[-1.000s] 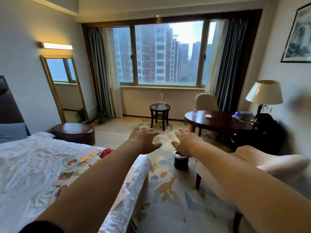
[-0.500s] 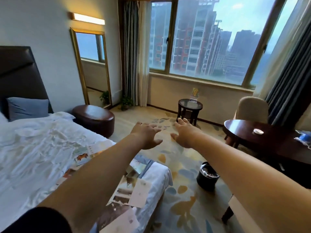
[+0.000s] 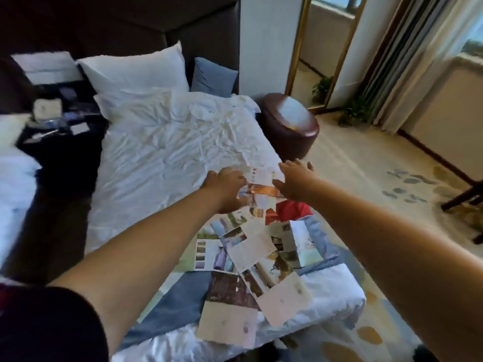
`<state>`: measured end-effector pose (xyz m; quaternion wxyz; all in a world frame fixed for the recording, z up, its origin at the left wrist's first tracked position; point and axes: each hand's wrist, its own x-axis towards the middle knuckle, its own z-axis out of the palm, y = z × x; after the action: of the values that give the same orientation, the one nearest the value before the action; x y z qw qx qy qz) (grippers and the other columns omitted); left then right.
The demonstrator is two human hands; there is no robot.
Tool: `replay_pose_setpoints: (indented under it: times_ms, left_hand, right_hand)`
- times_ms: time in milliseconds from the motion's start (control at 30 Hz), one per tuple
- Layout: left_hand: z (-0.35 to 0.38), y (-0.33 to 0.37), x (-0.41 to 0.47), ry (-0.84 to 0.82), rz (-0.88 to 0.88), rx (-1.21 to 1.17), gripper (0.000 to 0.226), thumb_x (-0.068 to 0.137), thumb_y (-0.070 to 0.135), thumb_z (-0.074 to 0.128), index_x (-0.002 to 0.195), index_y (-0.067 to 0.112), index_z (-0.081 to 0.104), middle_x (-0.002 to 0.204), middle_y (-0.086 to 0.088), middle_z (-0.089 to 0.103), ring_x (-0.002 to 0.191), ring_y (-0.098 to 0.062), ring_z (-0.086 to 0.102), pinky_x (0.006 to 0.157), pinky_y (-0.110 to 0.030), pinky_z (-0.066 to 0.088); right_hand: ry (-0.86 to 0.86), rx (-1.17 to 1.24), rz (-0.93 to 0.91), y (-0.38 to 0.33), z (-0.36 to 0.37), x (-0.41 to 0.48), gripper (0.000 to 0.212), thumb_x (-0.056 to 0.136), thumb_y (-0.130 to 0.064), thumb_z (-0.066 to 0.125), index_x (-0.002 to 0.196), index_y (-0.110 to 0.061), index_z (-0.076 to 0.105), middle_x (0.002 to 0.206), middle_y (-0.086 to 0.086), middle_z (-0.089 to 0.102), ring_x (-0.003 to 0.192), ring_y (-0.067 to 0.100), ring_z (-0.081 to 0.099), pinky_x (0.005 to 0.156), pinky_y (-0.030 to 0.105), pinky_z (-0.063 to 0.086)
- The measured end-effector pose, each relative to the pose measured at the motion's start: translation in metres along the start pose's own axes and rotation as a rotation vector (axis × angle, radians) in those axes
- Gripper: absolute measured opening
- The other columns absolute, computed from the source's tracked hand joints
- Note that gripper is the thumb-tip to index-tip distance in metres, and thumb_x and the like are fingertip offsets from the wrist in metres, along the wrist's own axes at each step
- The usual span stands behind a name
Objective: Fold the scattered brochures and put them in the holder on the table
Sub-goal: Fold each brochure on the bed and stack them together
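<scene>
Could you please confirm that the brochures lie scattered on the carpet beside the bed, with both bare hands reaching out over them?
Not quite. The brochures lie scattered on the bed, towards its foot end, not on the carpet. The head view shows this. The rest holds: the left hand and the right hand both reach out over them.

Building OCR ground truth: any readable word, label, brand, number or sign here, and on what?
No text is legible.
Brochures on the bed: print too blurred to read.
Small papers left of the bed: too small and blurred.
</scene>
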<state>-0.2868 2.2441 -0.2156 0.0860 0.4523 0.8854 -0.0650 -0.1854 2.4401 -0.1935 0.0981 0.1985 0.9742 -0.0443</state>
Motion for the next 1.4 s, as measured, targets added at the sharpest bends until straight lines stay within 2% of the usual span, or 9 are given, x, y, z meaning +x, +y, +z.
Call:
replay_pose_setpoints:
  times_ms: [133, 233, 500, 600, 833, 1033, 1167, 1267, 1400]
  left_hand:
    - [0.062, -0.034, -0.002, -0.176, -0.198, -0.067, 0.070, 0.097, 0.071, 0.038, 0.157, 0.036, 0.031, 0.170, 0.003, 0.013, 0.156, -0.029, 0.011, 0.118, -0.058, 0.020]
    - [0.104, -0.045, -0.017, -0.260, -0.313, -0.145, 0.070, 0.097, 0.068, 0.039, 0.158, 0.035, 0.029, 0.170, 0.004, 0.014, 0.154, -0.029, 0.017, 0.118, -0.060, 0.021]
    - [0.197, -0.084, -0.054, -0.406, -0.484, -0.260, 0.067, 0.097, 0.070, 0.036, 0.155, 0.037, 0.028, 0.166, -0.002, 0.022, 0.151, -0.033, 0.026, 0.117, -0.058, 0.025]
    - [0.229, -0.102, -0.055, -0.496, -0.455, -0.316, 0.065, 0.097, 0.068, 0.039, 0.154, 0.036, 0.034, 0.165, -0.003, 0.024, 0.151, -0.034, 0.024, 0.121, -0.060, 0.019]
    - [0.300, -0.123, -0.059, -0.634, -0.358, -0.467, 0.063, 0.099, 0.060, 0.045, 0.154, 0.032, 0.034, 0.162, -0.002, 0.029, 0.145, -0.032, 0.034, 0.115, -0.054, 0.030]
    - [0.381, -0.120, -0.056, -0.727, -0.334, -0.566, 0.066, 0.097, 0.064, 0.046, 0.157, 0.047, 0.025, 0.171, 0.001, 0.010, 0.155, -0.029, 0.016, 0.121, -0.053, 0.024]
    - [0.426, -0.099, -0.052, -0.738, -0.388, -0.641, 0.075, 0.096, 0.067, 0.047, 0.160, 0.045, 0.016, 0.172, -0.001, 0.006, 0.156, -0.033, 0.012, 0.121, -0.056, 0.025]
    - [0.455, -0.082, -0.049, -0.759, -0.435, -0.706, 0.079, 0.095, 0.065, 0.049, 0.161, 0.043, 0.011, 0.172, -0.002, 0.003, 0.156, -0.033, 0.010, 0.121, -0.058, 0.023]
    - [0.484, -0.068, -0.039, -0.720, -0.473, -0.785, 0.078, 0.096, 0.060, 0.054, 0.161, 0.042, 0.015, 0.172, -0.001, 0.001, 0.158, -0.030, 0.005, 0.124, -0.054, 0.019]
  right_hand:
    - [-0.116, 0.056, -0.241, -0.032, 0.047, 0.067, 0.066, 0.106, -0.049, 0.043, 0.162, -0.017, 0.027, 0.170, 0.008, 0.025, 0.157, 0.031, 0.018, 0.127, 0.052, 0.011]
    - [-0.225, 0.037, -0.364, -0.071, 0.084, 0.094, 0.067, 0.107, -0.046, 0.044, 0.164, -0.018, 0.022, 0.172, 0.008, 0.019, 0.157, 0.033, 0.018, 0.126, 0.052, 0.020]
    - [-0.407, -0.002, -0.575, -0.173, 0.189, 0.105, 0.066, 0.107, -0.039, 0.047, 0.164, -0.017, 0.020, 0.173, 0.008, 0.010, 0.159, 0.031, 0.008, 0.128, 0.048, 0.008]
    - [-0.491, -0.007, -0.518, -0.188, 0.230, 0.104, 0.066, 0.106, -0.038, 0.048, 0.164, -0.018, 0.022, 0.173, 0.009, 0.012, 0.159, 0.031, 0.008, 0.128, 0.047, 0.007]
    - [-0.639, 0.020, -0.297, -0.198, 0.310, 0.100, 0.070, 0.104, -0.037, 0.052, 0.164, -0.019, 0.020, 0.172, 0.010, 0.016, 0.158, 0.032, 0.014, 0.126, 0.048, 0.016]
    - [-0.732, 0.095, -0.178, -0.196, 0.379, 0.097, 0.068, 0.103, -0.035, 0.054, 0.162, -0.021, 0.022, 0.171, 0.009, 0.018, 0.155, 0.034, 0.021, 0.123, 0.050, 0.024]
    - [-0.774, 0.140, -0.171, -0.189, 0.424, 0.098, 0.075, 0.101, -0.040, 0.055, 0.164, -0.022, 0.019, 0.171, 0.006, 0.017, 0.156, 0.033, 0.019, 0.124, 0.050, 0.022]
    - [-0.763, 0.197, -0.154, -0.182, 0.453, 0.098, 0.076, 0.098, -0.042, 0.060, 0.162, -0.021, 0.025, 0.169, 0.004, 0.022, 0.155, 0.031, 0.021, 0.124, 0.049, 0.024]
    - [-0.779, 0.165, -0.039, -0.159, 0.484, 0.097, 0.089, 0.098, -0.036, 0.062, 0.166, -0.021, 0.006, 0.174, 0.005, -0.003, 0.161, 0.028, -0.003, 0.128, 0.049, 0.014]
